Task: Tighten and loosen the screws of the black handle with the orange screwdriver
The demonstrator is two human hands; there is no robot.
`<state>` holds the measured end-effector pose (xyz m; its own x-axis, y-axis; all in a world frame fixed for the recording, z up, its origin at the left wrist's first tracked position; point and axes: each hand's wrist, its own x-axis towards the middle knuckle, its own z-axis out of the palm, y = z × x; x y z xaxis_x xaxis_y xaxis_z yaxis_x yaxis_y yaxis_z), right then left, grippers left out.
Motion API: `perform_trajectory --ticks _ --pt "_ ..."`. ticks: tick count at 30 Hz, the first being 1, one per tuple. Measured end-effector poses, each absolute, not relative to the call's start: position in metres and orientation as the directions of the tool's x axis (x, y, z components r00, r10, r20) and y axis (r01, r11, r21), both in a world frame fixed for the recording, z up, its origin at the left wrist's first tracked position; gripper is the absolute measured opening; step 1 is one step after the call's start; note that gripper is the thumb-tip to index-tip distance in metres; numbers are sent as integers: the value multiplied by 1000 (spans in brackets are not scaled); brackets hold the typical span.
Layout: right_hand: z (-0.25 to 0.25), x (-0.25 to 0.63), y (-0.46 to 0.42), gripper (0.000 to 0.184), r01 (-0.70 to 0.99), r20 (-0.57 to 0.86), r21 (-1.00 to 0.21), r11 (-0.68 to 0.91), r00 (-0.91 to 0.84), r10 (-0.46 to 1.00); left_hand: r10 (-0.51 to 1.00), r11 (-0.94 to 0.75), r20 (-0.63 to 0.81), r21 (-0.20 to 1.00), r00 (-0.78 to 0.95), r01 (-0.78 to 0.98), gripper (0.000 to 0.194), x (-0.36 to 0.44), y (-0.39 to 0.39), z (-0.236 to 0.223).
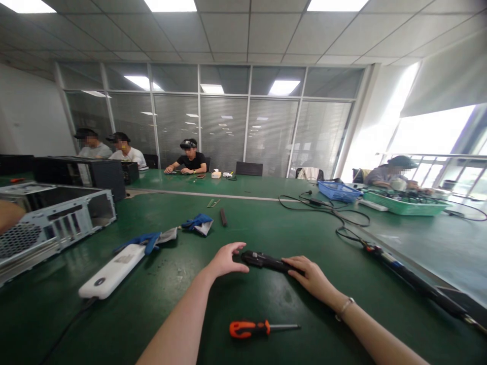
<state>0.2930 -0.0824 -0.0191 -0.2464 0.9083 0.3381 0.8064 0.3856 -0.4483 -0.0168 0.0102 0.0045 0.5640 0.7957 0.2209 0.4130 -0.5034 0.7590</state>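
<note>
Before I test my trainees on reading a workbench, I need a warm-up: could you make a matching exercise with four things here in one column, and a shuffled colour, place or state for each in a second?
Column one:
1. Screwdriver
2. Cylindrical tool
3. Corded box
4. Bracelet

Column two:
A. Worn around the right wrist
B. White, lying on the left
C. Partly orange, lying between the forearms
D. Black, touched by the right grip

Right pairs: 1-C, 2-D, 3-B, 4-A
</note>
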Motion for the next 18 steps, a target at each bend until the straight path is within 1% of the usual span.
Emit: perform_trajectory --ticks 1,2,4,6,8,12,15,17,18 --pt "-15 292 -87 39 777 319 -486 401 -269 909 784 -525 213 727 583 442 86 -16 8 5" --pt "-11 291 -92 38 751 301 -517 410 -289 909 776 -543 205 697 596 468 87 -15 7 6" --pt "-4 290 -98 37 723 275 -550 418 -316 908 759 -562 172 660 628 498 77 -14 4 7" --pt "-1 290 -101 36 710 258 -567 419 -330 908 725 -573 125 654 677 494 63 -14 1 11" --pt "1 291 -101 35 701 242 -584 409 -331 912 687 -591 91 646 720 483 56 -14 -1 16" --pt "3 288 -104 36 694 203 -614 375 -320 925 653 -628 80 613 753 480 57 -16 -5 22" --pt "7 284 -106 37 690 175 -623 369 -338 925 653 -611 53 627 756 484 56 -16 -5 21" --pt "8 287 -104 39 698 178 -615 367 -331 927 654 -596 34 638 756 487 55 -17 -4 20" --pt "7 294 -102 41 718 201 -596 361 -302 932 655 -594 31 639 755 489 56 -17 -4 20"
